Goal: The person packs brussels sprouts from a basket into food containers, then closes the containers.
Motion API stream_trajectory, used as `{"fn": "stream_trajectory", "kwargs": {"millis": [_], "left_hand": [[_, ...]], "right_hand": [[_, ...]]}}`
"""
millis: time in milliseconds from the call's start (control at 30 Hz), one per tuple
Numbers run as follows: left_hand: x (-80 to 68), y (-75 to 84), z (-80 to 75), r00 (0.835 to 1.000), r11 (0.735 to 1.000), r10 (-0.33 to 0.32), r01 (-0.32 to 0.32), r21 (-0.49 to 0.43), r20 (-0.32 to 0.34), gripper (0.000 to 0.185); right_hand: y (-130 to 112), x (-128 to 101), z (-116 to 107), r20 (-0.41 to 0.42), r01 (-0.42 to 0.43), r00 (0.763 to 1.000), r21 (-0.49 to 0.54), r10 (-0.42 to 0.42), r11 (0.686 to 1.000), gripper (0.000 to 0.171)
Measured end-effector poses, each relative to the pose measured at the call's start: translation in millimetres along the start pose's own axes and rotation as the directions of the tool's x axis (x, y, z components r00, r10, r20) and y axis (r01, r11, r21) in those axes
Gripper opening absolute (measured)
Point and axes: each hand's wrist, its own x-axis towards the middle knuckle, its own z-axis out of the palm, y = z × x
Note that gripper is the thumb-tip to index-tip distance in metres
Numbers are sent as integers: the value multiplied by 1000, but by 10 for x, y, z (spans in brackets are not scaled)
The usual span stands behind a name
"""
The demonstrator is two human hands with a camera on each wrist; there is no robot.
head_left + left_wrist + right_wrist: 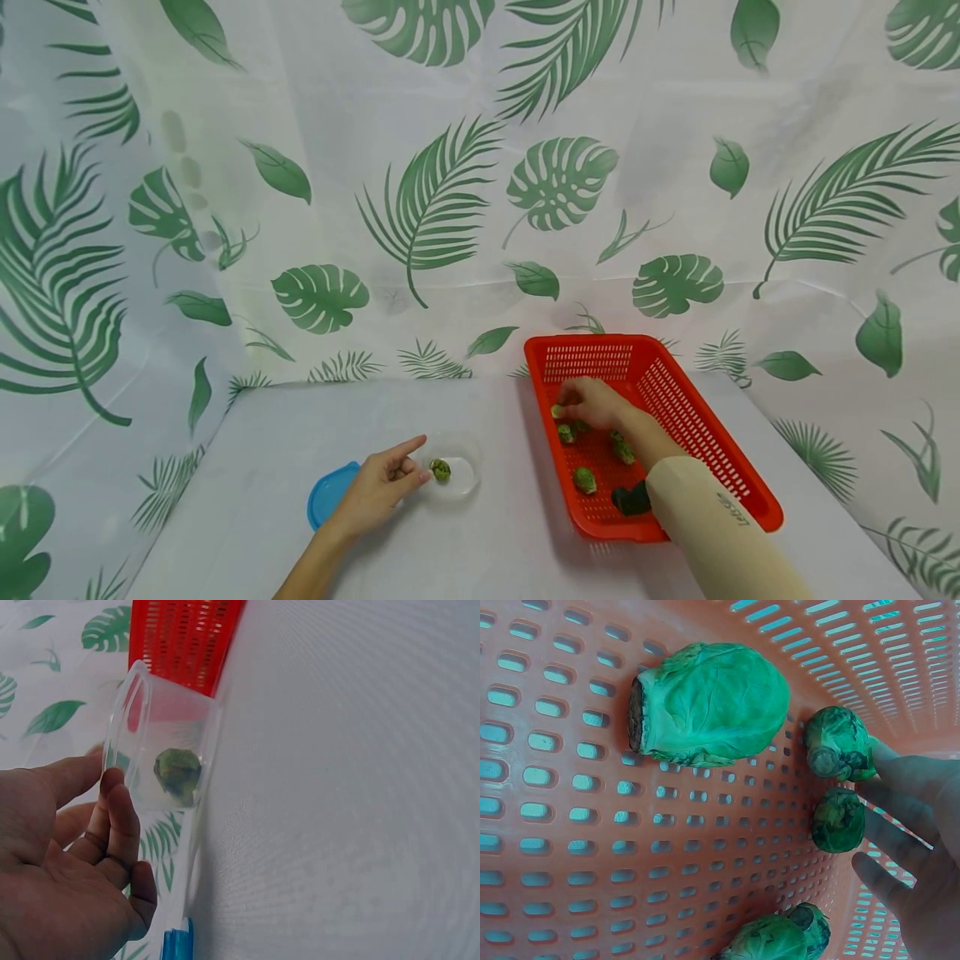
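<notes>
A clear plastic container [463, 485] [196, 742] on the table holds one Brussels sprout [440, 469] [178, 774]. My left hand [415, 463] [111, 791] rests against its left rim, index finger stretched out, the other fingers loosely bent. My right hand [567, 408] [876, 819], in a beige sleeve, reaches into the red slotted basket [678, 398] [570, 825]. Its straight fingers touch two small sprouts [838, 742] [838, 819]. A larger sprout [709, 705] lies apart, another sprout [776, 939] below. Several sprouts [585, 479] lie loose in the basket.
A blue lid [328, 493] [177, 943] lies just left of the container, under my left hand. A dark object [632, 498] sits at the basket's near end by my forearm. A leaf-print sheet [450, 208] covers the table and the walls behind.
</notes>
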Motion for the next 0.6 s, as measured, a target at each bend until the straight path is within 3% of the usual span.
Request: {"fn": "stream_trajectory", "kwargs": {"millis": [200,433,600], "left_hand": [[-3,3,-2,1000,1000,2,-2,-7,4,64],[-4,5,1,1000,1000,-2,2,-8,6,63],[-4,-4,-3,1000,1000,5,-5,4,10,64]], "right_hand": [[0,4,12,-3,-4,1000,19,4,1000,8],[33,4,7,49,-27,998,34,26,999,31],[33,6,2,77,-45,996,54,41,998,29]]}}
